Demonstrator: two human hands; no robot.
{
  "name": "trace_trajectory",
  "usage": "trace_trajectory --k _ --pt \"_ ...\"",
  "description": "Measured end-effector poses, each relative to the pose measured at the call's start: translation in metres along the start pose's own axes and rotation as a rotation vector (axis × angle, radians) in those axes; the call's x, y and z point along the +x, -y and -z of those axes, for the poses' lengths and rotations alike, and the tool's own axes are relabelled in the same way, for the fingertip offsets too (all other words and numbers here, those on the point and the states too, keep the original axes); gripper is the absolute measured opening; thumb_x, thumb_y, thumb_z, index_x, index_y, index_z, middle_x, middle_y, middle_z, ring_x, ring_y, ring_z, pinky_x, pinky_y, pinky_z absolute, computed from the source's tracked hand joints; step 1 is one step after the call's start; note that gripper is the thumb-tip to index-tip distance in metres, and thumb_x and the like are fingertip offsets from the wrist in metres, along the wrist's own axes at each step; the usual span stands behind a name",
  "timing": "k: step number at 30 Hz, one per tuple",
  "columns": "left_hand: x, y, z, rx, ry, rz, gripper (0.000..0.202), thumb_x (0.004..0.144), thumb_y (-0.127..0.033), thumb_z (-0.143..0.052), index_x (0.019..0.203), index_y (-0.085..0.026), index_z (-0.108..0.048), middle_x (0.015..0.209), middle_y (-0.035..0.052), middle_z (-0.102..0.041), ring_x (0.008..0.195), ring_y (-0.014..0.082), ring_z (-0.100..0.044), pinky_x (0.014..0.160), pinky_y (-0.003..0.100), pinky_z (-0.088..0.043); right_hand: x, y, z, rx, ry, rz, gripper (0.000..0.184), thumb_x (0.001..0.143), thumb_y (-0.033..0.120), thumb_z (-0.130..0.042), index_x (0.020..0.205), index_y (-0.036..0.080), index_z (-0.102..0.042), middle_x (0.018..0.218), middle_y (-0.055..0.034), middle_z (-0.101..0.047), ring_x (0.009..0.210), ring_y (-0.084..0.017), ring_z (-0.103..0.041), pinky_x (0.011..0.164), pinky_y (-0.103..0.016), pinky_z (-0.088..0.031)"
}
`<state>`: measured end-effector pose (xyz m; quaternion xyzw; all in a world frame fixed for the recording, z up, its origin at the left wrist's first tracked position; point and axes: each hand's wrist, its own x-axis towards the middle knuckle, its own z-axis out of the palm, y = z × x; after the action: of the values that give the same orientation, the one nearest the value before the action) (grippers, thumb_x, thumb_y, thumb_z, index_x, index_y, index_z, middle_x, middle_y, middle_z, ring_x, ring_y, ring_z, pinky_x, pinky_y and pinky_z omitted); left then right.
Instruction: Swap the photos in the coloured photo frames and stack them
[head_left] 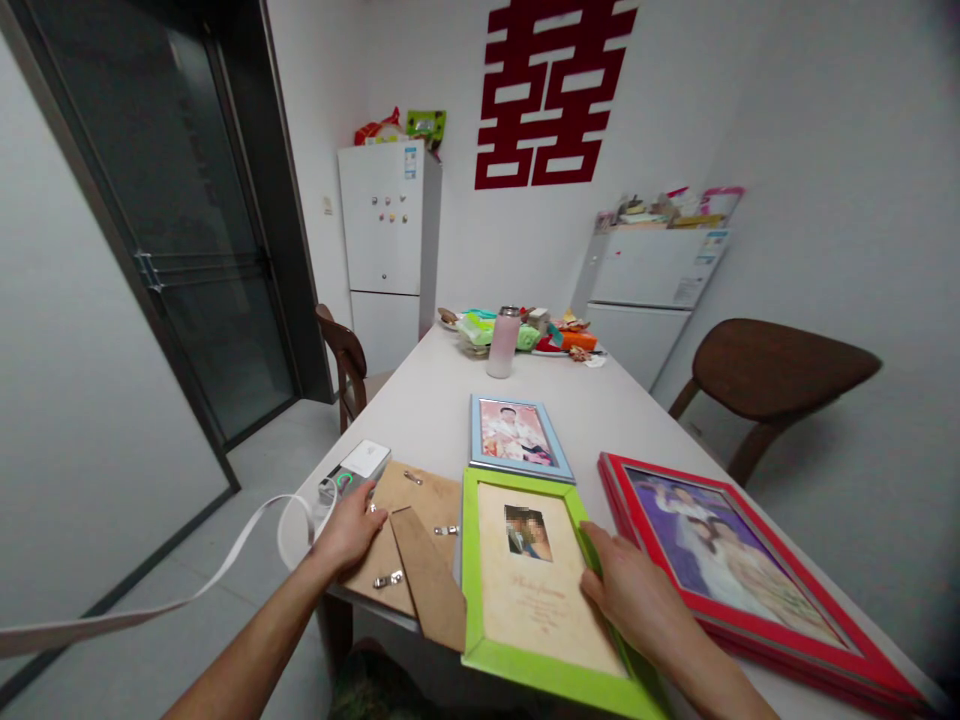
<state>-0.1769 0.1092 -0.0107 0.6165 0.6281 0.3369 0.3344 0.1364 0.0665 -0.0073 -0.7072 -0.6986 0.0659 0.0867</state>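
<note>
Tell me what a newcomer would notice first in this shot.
A large red double-happiness symbol dominates the white wall at the top. On the white table below, a lime-green picture frame lies at centre with the right hand at its edge, beside a glossy red picture frame. The left hand rests on a brown cardboard frame backing.
</note>
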Motion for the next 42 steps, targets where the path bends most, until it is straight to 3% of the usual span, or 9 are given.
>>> trace_trajectory --k 6,13,18,23,28,32,36,39,42 --pt "-0.007 -0.005 -0.007 0.292 -0.112 -0.055 0.043 0.074 -0.013 -0.046 0.116 -0.011 -0.039 0.115 0.0125 -0.05 0.106 0.024 -0.045 0.091 0.036 -0.029 0.0 -0.004 -0.003 -0.018 -0.042 -0.022 0.047 0.067 0.013 -0.04 0.113 0.004 -0.041 0.091 -0.0186 -0.058 0.08 -0.024 -0.057 0.066 -0.03 -0.04" --pt "-0.021 -0.015 -0.015 0.47 -0.068 -0.136 0.035 0.07 -0.01 -0.048 0.105 -0.013 -0.049 0.112 0.0113 -0.053 0.106 0.022 -0.044 0.092 0.033 -0.029 0.002 -0.004 -0.005 0.005 -0.108 -0.048 0.054 0.067 0.014 -0.039 0.119 0.0 -0.035 0.1 -0.0209 -0.055 0.091 -0.026 -0.054 0.076 -0.034 -0.039" --pt "-0.019 -0.01 -0.014 0.483 -0.06 -0.158 0.033 0.071 -0.01 -0.046 0.105 -0.012 -0.05 0.11 0.0123 -0.054 0.104 0.0222 -0.046 0.092 0.033 -0.031 0.001 -0.003 0.004 0.315 -0.107 -0.124 0.062 0.065 0.019 -0.04 0.125 0.006 -0.028 0.1 -0.0167 -0.057 0.084 -0.024 -0.057 0.073 -0.034 -0.042" --pt "-0.024 -0.023 -0.022 0.398 -0.049 -0.227 0.037 0.074 -0.013 -0.042 0.11 -0.007 -0.046 0.114 0.0141 -0.05 0.107 0.0225 -0.042 0.094 0.034 -0.028 -0.011 0.003 0.018 1.028 0.113 -0.286 0.069 0.069 0.027 -0.035 0.132 0.013 -0.01 0.079 -0.0075 -0.065 0.052 -0.018 -0.06 0.049 -0.029 -0.045" --pt "-0.05 -0.062 -0.061 0.247 0.079 -0.345 0.045 0.073 -0.024 -0.049 0.116 -0.013 -0.043 0.118 0.0084 -0.048 0.109 0.0188 -0.041 0.095 0.028 -0.03 -0.019 0.012 0.032 1.407 0.151 -0.347 0.077 0.067 0.025 -0.04 0.133 0.017 -0.001 0.088 -0.0077 -0.065 0.055 -0.017 -0.061 0.052 -0.03 -0.047" --pt "-0.067 -0.1 -0.095 -0.051 0.216 -0.358 0.067 0.068 -0.037 -0.056 0.125 -0.011 -0.031 0.128 0.0117 -0.036 0.116 0.0248 -0.032 0.097 0.037 -0.026 -0.023 0.022 0.044 1.529 0.106 -0.298 0.086 0.06 0.024 -0.057 0.131 0.027 -0.009 0.09 -0.003 -0.065 0.057 -0.016 -0.061 0.057 -0.03 -0.048" --pt "-0.067 -0.128 -0.111 -0.133 0.194 -0.352 0.082 0.061 -0.032 -0.06 0.128 -0.007 -0.021 0.134 0.0138 -0.024 0.122 0.0278 -0.019 0.101 0.038 -0.018 -0.022 0.027 0.048 1.542 0.052 -0.265 0.087 0.057 0.026 -0.064 0.13 0.029 -0.016 0.083 -0.0007 -0.065 0.052 -0.013 -0.058 0.052 -0.026 -0.046" --pt "-0.061 -0.139 -0.103 -0.215 0.156 -0.35 0.076 0.058 -0.022 -0.058 0.126 -0.007 -0.028 0.129 0.0134 -0.032 0.118 0.0276 -0.025 0.099 0.036 -0.021 -0.019 0.023 0.045 1.452 0.048 -0.23 0.085 0.058 0.029 -0.063 0.13 0.027 -0.017 0.072 0.002 -0.063 0.047 -0.011 -0.054 0.046 -0.023 -0.043" --pt "-0.053 -0.137 -0.079 -0.351 0.109 -0.281 0.067 0.059 -0.017 -0.053 0.122 -0.009 -0.033 0.115 0.0126 -0.044 0.098 0.0224 -0.045 0.082 0.031 -0.039 -0.015 0.011 0.038 1.224 0.025 -0.217 0.08 0.063 0.031 -0.058 0.13 0.019 -0.016 0.064 0.0018 -0.06 0.048 -0.012 -0.054 0.044 -0.022 -0.042"
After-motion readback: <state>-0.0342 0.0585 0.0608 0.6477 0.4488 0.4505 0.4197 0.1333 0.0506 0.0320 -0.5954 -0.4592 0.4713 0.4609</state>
